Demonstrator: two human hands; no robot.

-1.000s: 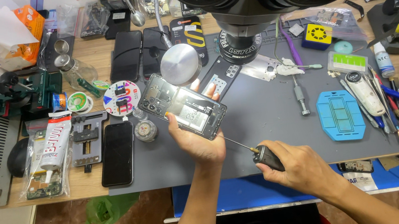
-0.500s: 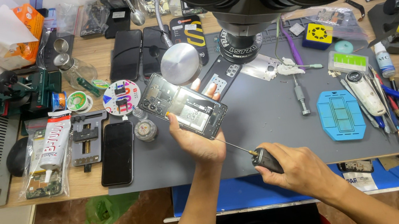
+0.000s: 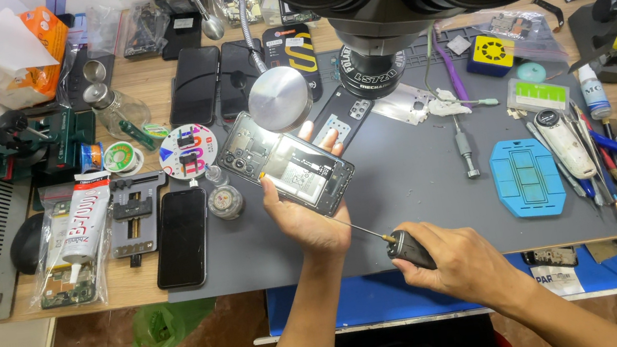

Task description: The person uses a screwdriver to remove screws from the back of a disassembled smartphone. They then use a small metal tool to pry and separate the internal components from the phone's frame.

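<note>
Opened phone (image 3: 287, 167), back cover off, lies tilted in my left hand (image 3: 307, 215) above the grey mat (image 3: 409, 182); long axis runs upper-left to lower-right. My right hand (image 3: 454, 262), lower right of it, clamps the screwdriver (image 3: 394, 242), tip at the phone's near edge. Nothing has shifted from half a second earlier.

Grey mat (image 3: 429, 204) on a wooden bench (image 3: 136, 283), black-handled screwdriver (image 3: 407, 249), dark opened phone (image 3: 286, 164) with silver insides, blue tray (image 3: 526, 177), yellow box (image 3: 490, 54), black phone (image 3: 182, 238)
</note>
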